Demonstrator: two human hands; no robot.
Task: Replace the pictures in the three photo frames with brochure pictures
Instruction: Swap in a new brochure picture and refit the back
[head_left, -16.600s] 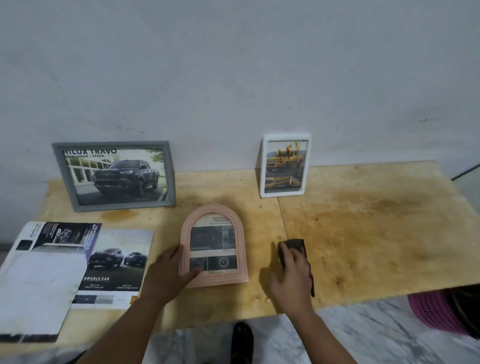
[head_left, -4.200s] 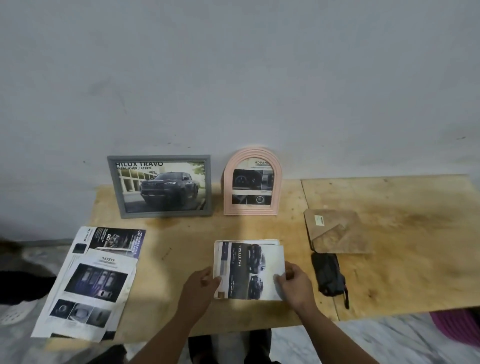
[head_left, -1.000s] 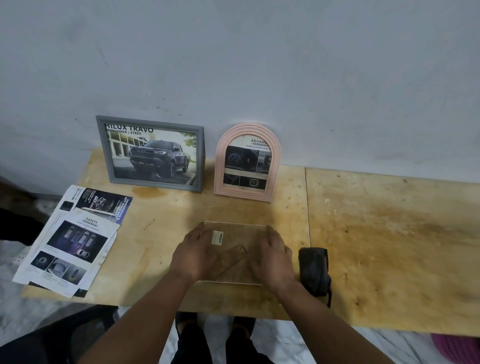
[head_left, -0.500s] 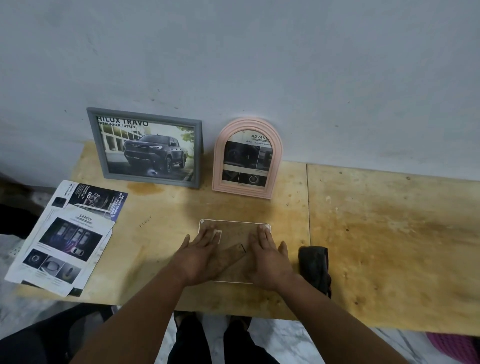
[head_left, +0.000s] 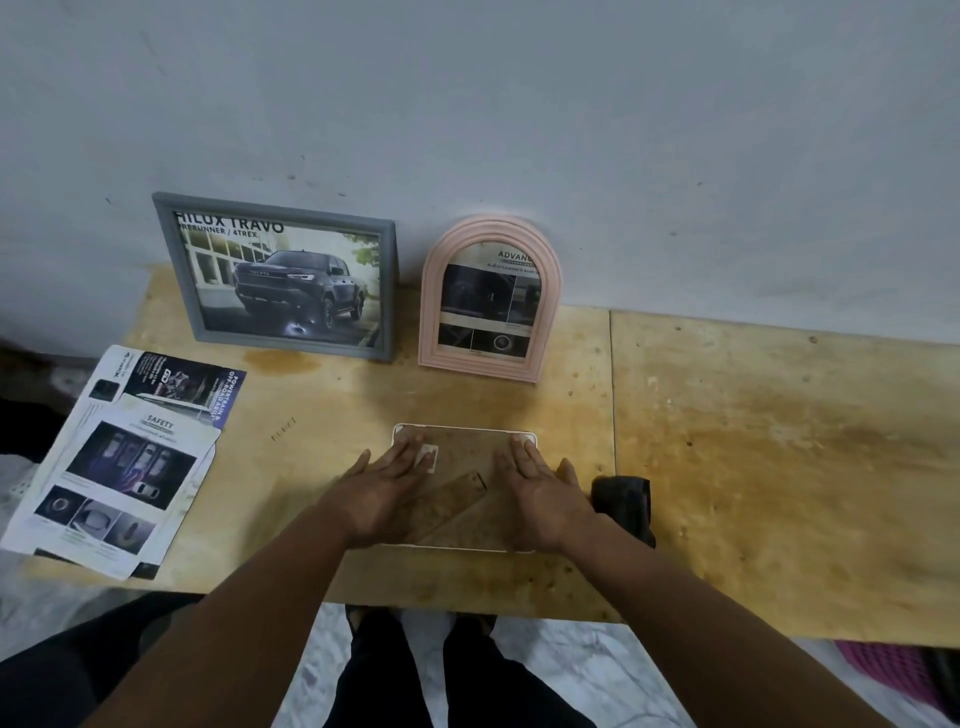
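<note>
Third frame (head_left: 464, 486), white, lies face down at desk (head_left: 753, 447) front; left hand (head_left: 382, 486) and right hand (head_left: 540, 488) flat on its backing, fingers straight, holding nothing. Closing step. Next: probably stand it beside pink frame (head_left: 488, 299) and gray frame (head_left: 283, 278).

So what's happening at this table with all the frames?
A person is swapping brochure pictures into photo frames. Both hands, left hand and right hand, press flat on the brown backing of a white frame lying face down on the wooden table. A grey frame with a truck picture and a pink arched frame stand against the wall. Brochures lie at the left, and a small black pouch sits beside the right hand.
</note>
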